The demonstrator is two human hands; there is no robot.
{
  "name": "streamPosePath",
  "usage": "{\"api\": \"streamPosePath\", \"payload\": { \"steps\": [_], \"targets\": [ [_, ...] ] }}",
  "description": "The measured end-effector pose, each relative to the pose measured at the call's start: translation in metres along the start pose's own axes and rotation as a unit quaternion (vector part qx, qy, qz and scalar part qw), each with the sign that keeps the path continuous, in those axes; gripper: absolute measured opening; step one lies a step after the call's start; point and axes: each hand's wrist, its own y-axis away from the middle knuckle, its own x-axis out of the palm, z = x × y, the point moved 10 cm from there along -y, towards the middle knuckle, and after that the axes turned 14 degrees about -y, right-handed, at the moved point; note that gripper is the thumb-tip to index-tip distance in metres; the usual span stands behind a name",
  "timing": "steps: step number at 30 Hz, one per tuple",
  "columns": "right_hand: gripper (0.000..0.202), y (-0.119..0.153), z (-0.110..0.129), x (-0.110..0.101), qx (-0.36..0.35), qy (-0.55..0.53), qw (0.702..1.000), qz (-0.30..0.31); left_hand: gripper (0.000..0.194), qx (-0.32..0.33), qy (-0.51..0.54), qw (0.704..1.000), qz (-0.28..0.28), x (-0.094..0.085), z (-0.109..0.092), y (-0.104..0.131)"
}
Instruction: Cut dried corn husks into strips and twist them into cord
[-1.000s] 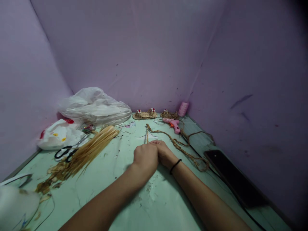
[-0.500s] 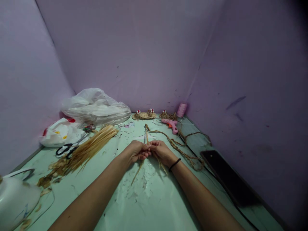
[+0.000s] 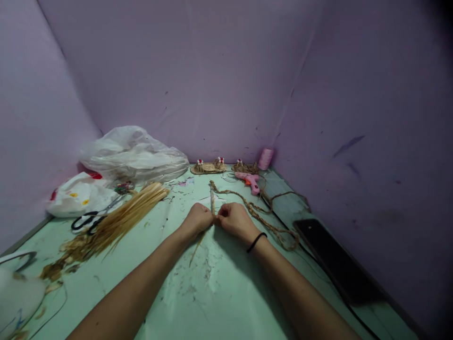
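Note:
A thin strand of braided tan fibre runs down the middle of the table to my fingertips. My left hand is closed on its near end, and a loose fibre tail hangs out below. From the right, my right hand pinches fibre at the same spot, close beside the left; a black band circles that wrist. A long braided cord joins the strand's far end and lies looped to the right of my right hand.
Left: a bundle of dry fibres, black-handled scissors, plastic bags and a white object. Back: small woven pieces, a pink glue gun and a pink thread spool. Right: a black phone and a cable.
My left hand has turned and curled tighter, and my right hand has tilted up, its fingers bunched. The fibre tail beneath my right hand no longer shows. The view has shifted slightly.

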Motion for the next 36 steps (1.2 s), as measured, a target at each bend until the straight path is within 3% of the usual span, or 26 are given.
{"api": "streamPosePath", "payload": {
  "steps": [3,7,10,15,20,27,36],
  "targets": [
    [0.009,0.006,0.009,-0.009,0.037,0.118,0.992,-0.019,0.020,-0.014,0.010,1.000,-0.013,0.001,0.004,-0.002],
    [0.012,0.012,0.022,0.008,0.015,0.131,0.991,0.026,0.022,-0.048,0.046,0.998,-0.012,-0.002,0.007,0.005],
    [0.013,0.015,0.026,0.016,-0.008,0.114,0.993,0.023,0.021,-0.060,0.068,0.996,0.001,-0.005,0.008,0.015],
    [0.011,0.009,0.012,0.014,0.031,0.004,0.997,0.069,0.005,-0.041,0.080,0.996,0.025,-0.008,0.008,0.017],
    [0.011,-0.001,-0.005,-0.012,0.111,-0.216,0.970,-0.033,0.008,-0.023,0.081,0.995,0.055,-0.009,0.009,0.010],
    [0.016,0.013,-0.010,0.043,0.187,-0.291,0.934,0.085,0.006,0.012,0.048,0.995,0.087,-0.007,0.003,0.010],
    [0.012,0.008,-0.025,0.035,0.172,-0.306,0.935,0.046,0.010,0.025,-0.021,0.989,0.143,-0.005,0.004,0.013]
  ]
}}
